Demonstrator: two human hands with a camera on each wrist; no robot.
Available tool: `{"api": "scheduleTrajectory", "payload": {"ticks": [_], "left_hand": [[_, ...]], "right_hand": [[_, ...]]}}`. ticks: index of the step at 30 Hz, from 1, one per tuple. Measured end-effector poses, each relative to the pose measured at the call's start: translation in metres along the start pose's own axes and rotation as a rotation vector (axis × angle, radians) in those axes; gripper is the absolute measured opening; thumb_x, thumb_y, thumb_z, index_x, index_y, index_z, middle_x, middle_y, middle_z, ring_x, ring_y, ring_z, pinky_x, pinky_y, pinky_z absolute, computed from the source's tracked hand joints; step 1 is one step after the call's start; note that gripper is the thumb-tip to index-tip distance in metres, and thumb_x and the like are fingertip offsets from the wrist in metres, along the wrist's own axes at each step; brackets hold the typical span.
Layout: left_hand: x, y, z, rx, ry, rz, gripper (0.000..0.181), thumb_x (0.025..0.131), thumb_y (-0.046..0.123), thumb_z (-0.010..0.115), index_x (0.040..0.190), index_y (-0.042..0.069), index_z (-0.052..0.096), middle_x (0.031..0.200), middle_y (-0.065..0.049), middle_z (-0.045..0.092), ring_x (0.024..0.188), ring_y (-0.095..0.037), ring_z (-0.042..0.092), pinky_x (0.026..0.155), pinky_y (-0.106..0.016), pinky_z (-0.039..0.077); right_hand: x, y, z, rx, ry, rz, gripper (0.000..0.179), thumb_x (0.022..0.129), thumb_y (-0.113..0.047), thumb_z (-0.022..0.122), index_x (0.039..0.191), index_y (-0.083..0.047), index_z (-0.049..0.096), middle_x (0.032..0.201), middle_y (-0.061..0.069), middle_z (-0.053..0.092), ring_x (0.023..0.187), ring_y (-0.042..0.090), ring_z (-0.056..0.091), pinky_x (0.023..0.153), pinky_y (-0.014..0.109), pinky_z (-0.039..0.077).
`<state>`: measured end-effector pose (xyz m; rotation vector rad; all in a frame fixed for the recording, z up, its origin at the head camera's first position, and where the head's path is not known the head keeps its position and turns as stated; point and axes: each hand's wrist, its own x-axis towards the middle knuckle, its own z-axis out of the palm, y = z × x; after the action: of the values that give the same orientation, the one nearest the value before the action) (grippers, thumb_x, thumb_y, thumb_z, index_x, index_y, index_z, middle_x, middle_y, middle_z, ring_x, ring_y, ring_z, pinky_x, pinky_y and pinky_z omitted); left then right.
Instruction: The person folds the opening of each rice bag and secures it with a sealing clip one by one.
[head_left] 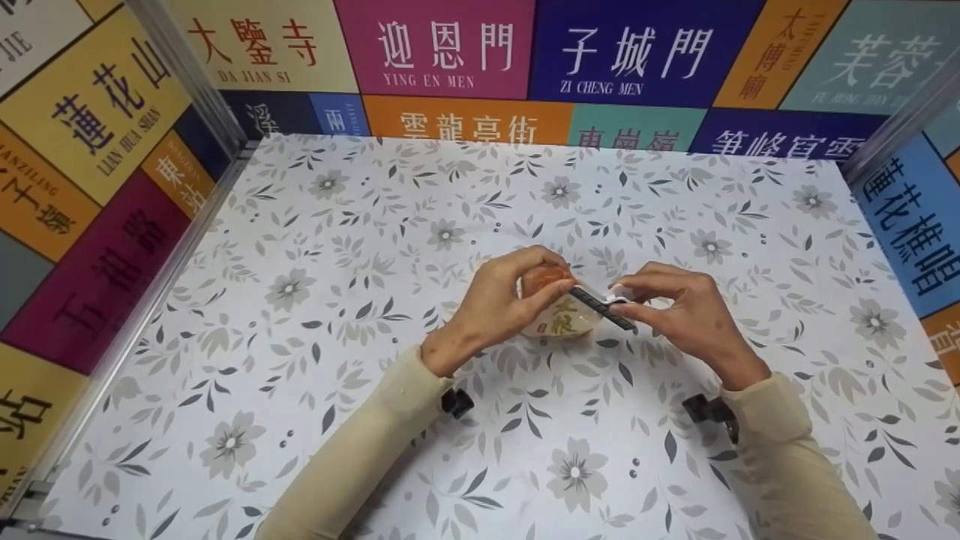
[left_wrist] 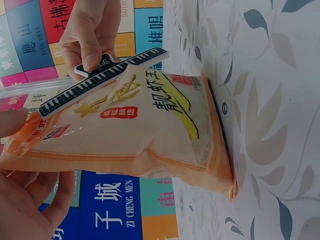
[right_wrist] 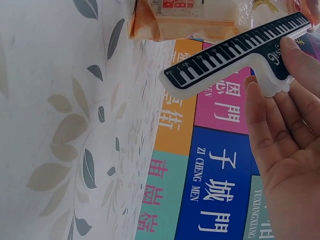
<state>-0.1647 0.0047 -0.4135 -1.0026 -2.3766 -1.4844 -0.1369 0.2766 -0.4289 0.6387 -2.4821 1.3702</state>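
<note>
Clip (head_left: pixel 602 308) and bag (head_left: pixel 561 325) are between the two hands in the head view; the right hand (head_left: pixel 686 311) pinches the clip's handle, while the left hand (head_left: pixel 495 300) grips the top of the bag, which stands on the table (head_left: pixel 300 345) below it. In the left wrist view, one end of the clip lies near the left hand's thumb, before the bag. In the right wrist view, the clip, with piano-key pattern, extends out from the right hand.
</note>
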Motion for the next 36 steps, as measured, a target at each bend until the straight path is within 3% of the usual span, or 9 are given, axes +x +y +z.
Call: {"api": "scheduleTrajectory", "payload": {"ticks": [6,12,15,28,36], "left_hand": [[-0.0013,-0.0013,-0.0022,-0.074,0.016,0.027,0.017,0.098,0.023,0.075,0.106,0.009,0.071,0.105,-0.003,0.078,0.104,-0.013,0.073,0.103,-0.028,0.054],[-0.0031,-0.0038,-0.0026,-0.086,0.072,0.129,0.011,0.099,0.016,0.073,0.102,0.007,0.077,0.095,-0.005,0.077,0.076,-0.01,0.06,0.072,-0.024,0.05],[-0.0023,-0.0046,-0.0027,-0.082,0.094,0.161,0.01,0.098,0.015,0.073,0.1,0.007,0.078,0.09,-0.005,0.075,0.07,-0.009,0.053,0.065,-0.025,0.045],[-0.0009,-0.0039,-0.0037,-0.093,0.102,0.153,0.009,0.098,0.013,0.073,0.1,0.006,0.079,0.096,-0.005,0.077,0.082,-0.011,0.064,0.074,-0.023,0.053],[-0.0003,-0.0027,-0.0039,-0.086,0.107,0.126,0.008,0.097,0.013,0.074,0.099,0.008,0.08,0.096,-0.003,0.076,0.077,-0.009,0.058,0.07,-0.022,0.049]], "right_hand": [[0.0,0.0001,0.0009,0.001,0.01,-0.024,0.032,0.076,0.0,0.09,0.103,-0.014,0.084,0.088,0.003,0.077,0.079,0.002,0.071,0.074,0.014,0.057],[-0.0002,0.0003,0.0016,0.018,0.022,-0.035,0.033,0.075,0.002,0.09,0.103,-0.013,0.084,0.088,0.005,0.077,0.08,0.003,0.07,0.074,0.014,0.057],[-0.0003,0.0008,0.0024,0.036,0.029,-0.041,0.033,0.074,0.004,0.09,0.103,-0.011,0.084,0.088,0.006,0.077,0.08,0.004,0.07,0.075,0.014,0.057],[0.0022,-0.0018,0.0061,0.071,0.074,-0.065,0.032,0.071,0.008,0.09,0.099,-0.006,0.084,0.084,0.009,0.076,0.078,0.003,0.071,0.072,0.013,0.057],[0.0043,-0.0048,0.007,0.071,0.077,-0.071,0.031,0.072,0.007,0.09,0.099,-0.006,0.084,0.083,0.009,0.075,0.077,0.004,0.07,0.073,0.014,0.058]]}}
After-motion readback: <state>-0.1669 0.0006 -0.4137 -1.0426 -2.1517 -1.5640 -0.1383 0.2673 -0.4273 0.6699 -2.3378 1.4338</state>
